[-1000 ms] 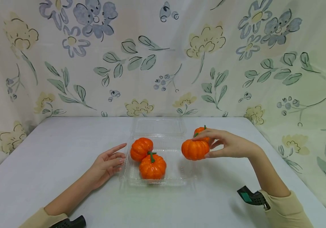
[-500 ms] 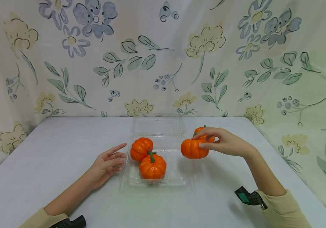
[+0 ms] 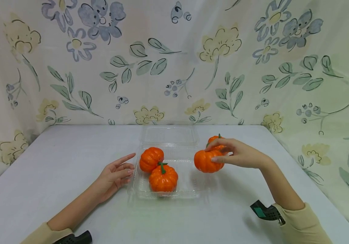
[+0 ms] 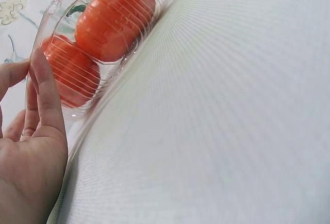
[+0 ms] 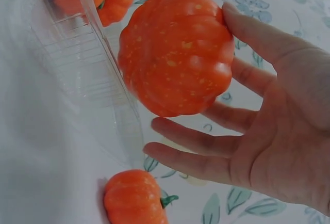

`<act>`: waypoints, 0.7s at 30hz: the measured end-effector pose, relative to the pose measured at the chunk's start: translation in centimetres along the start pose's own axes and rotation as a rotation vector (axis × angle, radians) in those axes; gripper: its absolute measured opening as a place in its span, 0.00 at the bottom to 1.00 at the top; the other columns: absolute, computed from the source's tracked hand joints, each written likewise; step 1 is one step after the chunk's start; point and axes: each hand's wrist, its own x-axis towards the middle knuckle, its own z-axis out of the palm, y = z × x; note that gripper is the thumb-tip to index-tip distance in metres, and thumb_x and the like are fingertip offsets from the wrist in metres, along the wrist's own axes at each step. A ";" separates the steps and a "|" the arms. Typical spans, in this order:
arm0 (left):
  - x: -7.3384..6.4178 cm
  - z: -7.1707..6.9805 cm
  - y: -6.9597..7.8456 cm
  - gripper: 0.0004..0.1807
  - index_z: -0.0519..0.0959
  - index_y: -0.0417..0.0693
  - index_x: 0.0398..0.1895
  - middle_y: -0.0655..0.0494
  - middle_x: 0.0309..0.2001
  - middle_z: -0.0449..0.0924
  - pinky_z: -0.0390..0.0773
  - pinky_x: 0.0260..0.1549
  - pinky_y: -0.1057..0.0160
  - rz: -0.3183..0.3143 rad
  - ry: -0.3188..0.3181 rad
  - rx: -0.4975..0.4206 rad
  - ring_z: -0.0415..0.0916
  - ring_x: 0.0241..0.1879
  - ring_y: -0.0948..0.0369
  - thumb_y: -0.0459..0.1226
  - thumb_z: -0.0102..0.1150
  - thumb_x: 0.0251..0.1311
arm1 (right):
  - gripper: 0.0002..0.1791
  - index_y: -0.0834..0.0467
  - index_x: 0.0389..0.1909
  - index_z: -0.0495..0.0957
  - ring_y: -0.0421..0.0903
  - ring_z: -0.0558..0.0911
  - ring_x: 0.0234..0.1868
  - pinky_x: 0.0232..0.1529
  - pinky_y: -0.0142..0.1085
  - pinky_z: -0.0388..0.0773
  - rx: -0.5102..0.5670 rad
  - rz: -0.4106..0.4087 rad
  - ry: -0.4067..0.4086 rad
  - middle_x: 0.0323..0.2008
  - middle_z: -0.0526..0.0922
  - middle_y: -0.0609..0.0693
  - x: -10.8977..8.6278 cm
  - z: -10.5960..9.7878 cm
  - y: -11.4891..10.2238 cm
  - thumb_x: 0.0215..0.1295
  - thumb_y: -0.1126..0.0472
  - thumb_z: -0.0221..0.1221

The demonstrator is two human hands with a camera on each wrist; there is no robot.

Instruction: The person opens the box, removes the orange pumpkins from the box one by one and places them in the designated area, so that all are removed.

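My right hand (image 3: pixel 243 154) pinches an orange toy pumpkin (image 3: pixel 206 162) between thumb and fingers, over the right side of a clear plastic clamshell box (image 3: pixel 189 184). Seen from the right wrist, this pumpkin (image 5: pixel 178 53) is ribbed and speckled yellow, its underside facing the camera. Two more pumpkins sit in the box's left half: one farther back (image 3: pixel 151 159), one in front (image 3: pixel 163 178) with a green stem. My left hand (image 3: pixel 113 176) rests with loosely extended fingers at the box's left wall; in the left wrist view its fingertips (image 4: pixel 38 59) are right at the plastic edge.
Another orange pumpkin (image 3: pixel 214 139) stands on the white table (image 3: pixel 80 152) right of the box, partly hidden behind the right hand. The box's lid (image 3: pixel 169 135) lies folded back toward the floral curtain (image 3: pixel 174 61). Wrist cameras (image 3: pixel 267 211) sit by both sleeves.
The held pumpkin rose slightly, then came down a little and tilted. My right thumb has shifted up and leftward onto its side. My left hand and the pumpkins in the box stayed still.
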 end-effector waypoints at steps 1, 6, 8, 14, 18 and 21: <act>0.0 0.0 0.0 0.27 0.72 0.56 0.75 0.59 0.46 0.82 0.86 0.43 0.70 0.001 -0.001 0.000 0.82 0.40 0.66 0.28 0.53 0.77 | 0.15 0.52 0.58 0.82 0.55 0.83 0.54 0.52 0.41 0.86 0.015 -0.005 -0.013 0.58 0.81 0.54 0.0 0.0 0.0 0.73 0.59 0.66; 0.0 0.1 0.0 0.27 0.71 0.55 0.75 0.59 0.46 0.82 0.86 0.43 0.70 -0.003 0.006 0.002 0.82 0.40 0.66 0.28 0.53 0.77 | 0.20 0.57 0.63 0.78 0.60 0.80 0.61 0.53 0.42 0.87 0.089 -0.005 -0.047 0.62 0.79 0.57 -0.2 -0.2 0.1 0.72 0.62 0.66; 0.0 0.1 0.0 0.27 0.71 0.55 0.75 0.59 0.46 0.82 0.86 0.43 0.70 -0.007 0.014 0.006 0.82 0.40 0.66 0.28 0.53 0.77 | 0.23 0.58 0.65 0.77 0.61 0.78 0.64 0.53 0.42 0.87 0.098 0.006 -0.048 0.63 0.78 0.58 -0.2 -0.2 0.2 0.71 0.62 0.66; -0.1 0.1 0.0 0.27 0.71 0.56 0.75 0.59 0.46 0.82 0.86 0.43 0.71 -0.009 0.014 0.004 0.82 0.40 0.66 0.28 0.53 0.77 | 0.32 0.55 0.70 0.72 0.64 0.75 0.67 0.55 0.44 0.85 0.094 0.059 -0.064 0.64 0.77 0.59 -0.3 -0.3 0.2 0.66 0.60 0.70; 0.0 0.0 0.0 0.27 0.72 0.57 0.74 0.59 0.46 0.82 0.86 0.43 0.70 -0.001 0.000 -0.005 0.82 0.40 0.66 0.28 0.52 0.77 | 0.36 0.54 0.71 0.72 0.61 0.74 0.68 0.60 0.47 0.81 0.099 0.096 -0.078 0.65 0.75 0.59 -0.3 -0.3 0.4 0.63 0.59 0.74; 0.0 0.1 0.1 0.27 0.72 0.57 0.74 0.59 0.46 0.82 0.86 0.43 0.70 0.001 -0.003 -0.007 0.82 0.40 0.66 0.28 0.53 0.77 | 0.37 0.54 0.71 0.72 0.59 0.74 0.68 0.62 0.47 0.81 0.109 0.108 -0.086 0.66 0.75 0.59 -0.2 -0.2 0.6 0.62 0.59 0.75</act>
